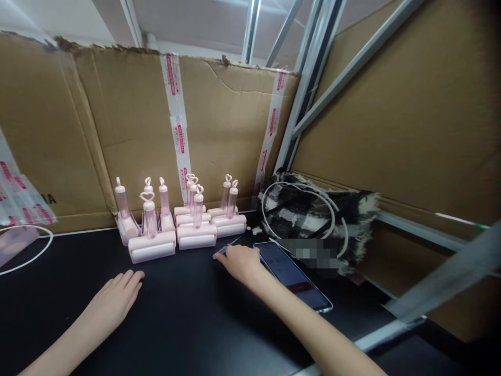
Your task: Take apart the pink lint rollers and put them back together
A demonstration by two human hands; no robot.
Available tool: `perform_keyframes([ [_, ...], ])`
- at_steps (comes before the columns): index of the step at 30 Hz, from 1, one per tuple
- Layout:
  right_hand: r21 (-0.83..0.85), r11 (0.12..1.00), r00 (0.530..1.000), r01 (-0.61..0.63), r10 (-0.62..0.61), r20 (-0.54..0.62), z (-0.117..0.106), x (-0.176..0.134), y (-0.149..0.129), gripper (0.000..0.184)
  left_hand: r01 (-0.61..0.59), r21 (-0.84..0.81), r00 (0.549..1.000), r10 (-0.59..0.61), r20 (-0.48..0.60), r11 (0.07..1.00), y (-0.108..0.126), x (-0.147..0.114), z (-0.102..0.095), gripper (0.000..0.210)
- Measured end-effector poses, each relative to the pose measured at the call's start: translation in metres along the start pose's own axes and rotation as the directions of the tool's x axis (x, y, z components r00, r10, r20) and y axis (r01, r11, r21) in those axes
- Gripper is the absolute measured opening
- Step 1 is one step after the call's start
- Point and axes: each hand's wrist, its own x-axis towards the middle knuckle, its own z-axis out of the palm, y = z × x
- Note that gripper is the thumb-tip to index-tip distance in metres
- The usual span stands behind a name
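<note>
My left hand (117,295) lies palm down on the black tabletop, fingers stretched out, holding nothing. Just beyond it stand several pink lint rollers (152,245) with clear pink handles upright and heart-shaped loops on top. My right hand (241,261) is closed around a small thin tool (216,255) with a translucent bluish end and a slim point, low over the table; its exact kind is partly hidden by my fingers. That hand is right of the nearest middle lint roller (197,237). A phone (295,277) with a light blue edge lies beside my right wrist.
A black-and-white checked fringed cloth (301,209) with a white cable (336,214) on it lies at the back right. Cardboard walls (129,120) and metal frame bars (305,89) enclose the table. Another white cable (45,248) loops at the left edge.
</note>
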Motion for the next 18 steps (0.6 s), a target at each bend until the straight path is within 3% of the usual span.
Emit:
perform_keyframes([
  [2, -0.034, 0.998, 0.998, 0.056, -0.057, -0.041, 0.008, -0.018, -0.018, 0.035, 0.002, -0.012, 1.0, -0.002, 0.0, 1.0, -0.001, 0.0, 0.001, 0.035],
  [4, -0.048, 0.974, 0.971, 0.223, -0.227, -0.082, 0.021, -0.034, -0.035, 0.031, 0.001, -0.004, 1.0, -0.001, 0.005, 1.0, -0.001, 0.001, 0.002, 0.035],
  [5, -0.074, 0.928, 0.921, 0.366, -0.373, -0.113, 0.028, -0.04, -0.042, 0.028, 0.002, 0.002, 1.0, -0.002, 0.006, 1.0, -0.001, 0.0, 0.002, 0.035],
  [7, -0.14, 0.773, 0.76, 0.619, -0.634, -0.142, 0.041, -0.045, -0.051, 0.021, -0.001, 0.015, 1.0, 0.001, -0.003, 1.0, 0.0, 0.0, 0.003, 0.034],
  [8, -0.166, 0.693, 0.677, 0.702, -0.721, -0.146, 0.046, -0.045, -0.052, 0.019, -0.004, 0.019, 1.0, 0.004, -0.012, 1.0, 0.001, -0.001, 0.003, 0.034],
  [10, -0.17, 0.603, 0.584, 0.779, -0.797, -0.15, 0.052, -0.041, -0.052, 0.019, -0.007, 0.025, 0.999, 0.008, -0.037, 1.0, 0.004, -0.001, 0.001, 0.033],
  [14, -0.124, 0.579, 0.557, 0.806, -0.812, -0.176, 0.054, -0.031, -0.049, 0.027, 0.018, -0.033, 0.993, -0.021, -0.112, 0.999, 0.0, 0.003, -0.007, 0.024],
  [16, -0.125, 0.574, 0.552, 0.809, -0.816, -0.171, 0.052, -0.03, -0.049, 0.028, 0.068, -0.087, 0.963, -0.088, -0.254, 0.994, -0.009, 0.008, -0.009, 0.023],
  [18, -0.13, 0.573, 0.554, 0.809, -0.818, -0.155, 0.046, -0.031, -0.049, 0.028, 0.079, -0.142, 0.903, -0.131, -0.409, 0.987, -0.02, 0.015, -0.009, 0.04],
])
